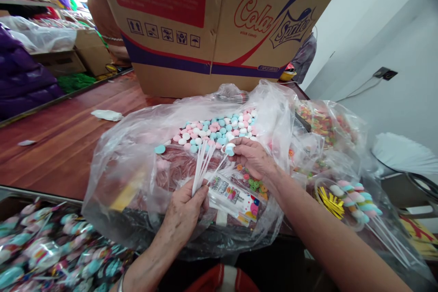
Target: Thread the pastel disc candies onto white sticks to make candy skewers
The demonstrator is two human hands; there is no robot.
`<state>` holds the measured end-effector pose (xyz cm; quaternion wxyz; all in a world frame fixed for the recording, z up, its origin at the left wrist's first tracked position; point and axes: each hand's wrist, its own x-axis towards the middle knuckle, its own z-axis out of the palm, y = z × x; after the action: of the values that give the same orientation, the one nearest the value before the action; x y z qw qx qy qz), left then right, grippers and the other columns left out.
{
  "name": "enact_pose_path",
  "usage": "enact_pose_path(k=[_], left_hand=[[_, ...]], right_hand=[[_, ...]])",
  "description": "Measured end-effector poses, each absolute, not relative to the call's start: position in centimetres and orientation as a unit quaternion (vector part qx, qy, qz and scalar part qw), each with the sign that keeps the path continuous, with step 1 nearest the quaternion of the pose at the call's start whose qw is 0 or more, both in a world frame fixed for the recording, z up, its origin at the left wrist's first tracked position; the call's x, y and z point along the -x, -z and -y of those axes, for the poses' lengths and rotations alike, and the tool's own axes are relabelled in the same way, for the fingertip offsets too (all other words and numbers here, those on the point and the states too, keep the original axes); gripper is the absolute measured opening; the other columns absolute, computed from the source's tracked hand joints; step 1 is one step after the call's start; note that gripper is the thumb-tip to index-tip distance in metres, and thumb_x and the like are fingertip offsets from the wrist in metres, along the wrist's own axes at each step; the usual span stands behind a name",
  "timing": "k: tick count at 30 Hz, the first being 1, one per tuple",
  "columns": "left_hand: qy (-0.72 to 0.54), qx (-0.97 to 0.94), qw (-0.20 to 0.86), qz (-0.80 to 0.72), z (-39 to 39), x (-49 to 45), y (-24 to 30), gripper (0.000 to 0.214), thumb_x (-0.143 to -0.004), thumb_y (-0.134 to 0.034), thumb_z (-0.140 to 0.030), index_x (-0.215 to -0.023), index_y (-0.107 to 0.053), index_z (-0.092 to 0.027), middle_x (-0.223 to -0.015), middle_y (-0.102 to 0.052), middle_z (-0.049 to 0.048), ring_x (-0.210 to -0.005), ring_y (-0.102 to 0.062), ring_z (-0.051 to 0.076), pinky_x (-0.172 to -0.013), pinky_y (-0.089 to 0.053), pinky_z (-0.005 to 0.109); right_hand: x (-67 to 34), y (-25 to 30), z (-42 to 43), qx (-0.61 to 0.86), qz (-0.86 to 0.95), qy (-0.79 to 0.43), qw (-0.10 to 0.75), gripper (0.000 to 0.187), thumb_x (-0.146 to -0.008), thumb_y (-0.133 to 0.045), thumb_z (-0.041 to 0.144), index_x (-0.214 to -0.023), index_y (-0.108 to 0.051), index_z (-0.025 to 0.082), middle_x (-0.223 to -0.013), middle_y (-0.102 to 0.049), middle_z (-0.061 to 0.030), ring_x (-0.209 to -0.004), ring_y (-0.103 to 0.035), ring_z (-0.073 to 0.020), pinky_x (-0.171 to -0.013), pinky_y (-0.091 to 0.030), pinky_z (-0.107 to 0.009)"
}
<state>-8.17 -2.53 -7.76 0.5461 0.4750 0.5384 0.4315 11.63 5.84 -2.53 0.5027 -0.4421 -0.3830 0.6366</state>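
My left hand point(185, 207) is closed round a bundle of white sticks point(202, 164) that fan upward. My right hand point(251, 157) pinches a white and blue candy disc point(229, 149) threaded on the tip of one stick. Both hands are over a large clear plastic bag point(137, 146) holding a heap of pink, blue and white candy discs point(219, 128). Under the hands lie printed clear wrappers point(236, 197) and small coloured ring candies point(255, 185).
A big cardboard Cola Sprite box point(212, 23) stands behind the bag on the brown wooden table point(65, 141). Finished candy skewers point(357, 198) and gold twist ties point(331, 203) lie at right. Wrapped candy sticks fill a box point(51, 251) at lower left. Another bag of coloured candy point(325, 123) sits right.
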Motion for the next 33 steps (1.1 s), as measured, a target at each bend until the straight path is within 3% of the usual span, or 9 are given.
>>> enact_pose_path(k=[5, 10, 18, 23, 29, 33], left_hand=[[-0.433, -0.461, 0.552, -0.544, 2.5, 8.0, 7.7, 0.026, -0.085, -0.061, -0.041, -0.071, -0.060, -0.019, -0.047, -0.050, -0.0067, -0.040, -0.037, 0.008, -0.041, -0.027, 0.019], [-0.439, -0.437, 0.561, -0.550, 2.5, 8.0, 7.9, 0.024, -0.083, -0.064, -0.042, -0.083, -0.065, -0.018, -0.048, -0.050, -0.0079, -0.038, -0.032, 0.007, -0.038, -0.021, 0.019], [-0.462, -0.438, 0.539, -0.551, 2.6, 8.1, 8.8, 0.024, -0.084, -0.064, -0.043, -0.084, -0.066, -0.019, -0.050, -0.052, -0.0064, -0.041, -0.038, 0.009, -0.040, -0.026, 0.020], [-0.458, -0.425, 0.547, -0.557, 2.8, 7.9, 8.2, 0.028, -0.080, -0.067, -0.046, -0.084, -0.065, -0.018, -0.050, -0.051, -0.0067, -0.041, -0.039, 0.010, -0.041, -0.028, 0.021], [-0.462, -0.426, 0.551, -0.549, 2.8, 8.1, 8.7, 0.028, -0.083, -0.067, -0.045, -0.091, -0.068, -0.018, -0.050, -0.052, -0.0066, -0.041, -0.040, 0.010, -0.040, -0.027, 0.020], [-0.464, -0.420, 0.555, -0.547, 2.8, 8.1, 8.5, 0.027, -0.082, -0.068, -0.044, -0.089, -0.068, -0.018, -0.050, -0.051, -0.0068, -0.040, -0.038, 0.009, -0.039, -0.025, 0.020]], right_hand=[[-11.4, 3.0, -5.4, 0.444, 0.405, -0.611, 0.514, 0.022, -0.060, -0.082, 0.026, -0.076, -0.071, 0.017, -0.072, -0.067, 0.0025, -0.066, -0.061, -0.0105, -0.065, -0.051, -0.024], [-11.1, 3.7, -4.6, 0.453, 0.498, -0.535, 0.511, 0.021, -0.072, -0.076, 0.032, -0.088, -0.073, 0.019, -0.075, -0.071, 0.0019, -0.067, -0.062, -0.0118, -0.064, -0.048, -0.024], [-10.5, 5.6, -3.5, 0.485, 0.698, -0.225, 0.477, 0.032, -0.092, -0.054, 0.029, -0.119, -0.072, 0.023, -0.119, -0.076, -0.0042, -0.107, -0.071, -0.0196, -0.099, -0.054, -0.033], [-10.2, 6.4, -3.4, 0.459, 0.746, -0.101, 0.472, 0.035, -0.098, -0.048, 0.028, -0.125, -0.070, 0.020, -0.120, -0.076, -0.0074, -0.110, -0.071, -0.0199, -0.101, -0.055, -0.032], [-9.8, 5.7, -3.2, 0.494, 0.766, -0.119, 0.393, 0.038, -0.100, -0.045, 0.034, -0.123, -0.072, 0.020, -0.114, -0.076, -0.0120, -0.106, -0.070, -0.0248, -0.103, -0.052, -0.039], [-9.6, 5.2, -3.0, 0.502, 0.757, -0.151, 0.390, 0.036, -0.098, -0.046, 0.034, -0.120, -0.072, 0.023, -0.110, -0.076, -0.0106, -0.103, -0.070, -0.0251, -0.099, -0.053, -0.039]])
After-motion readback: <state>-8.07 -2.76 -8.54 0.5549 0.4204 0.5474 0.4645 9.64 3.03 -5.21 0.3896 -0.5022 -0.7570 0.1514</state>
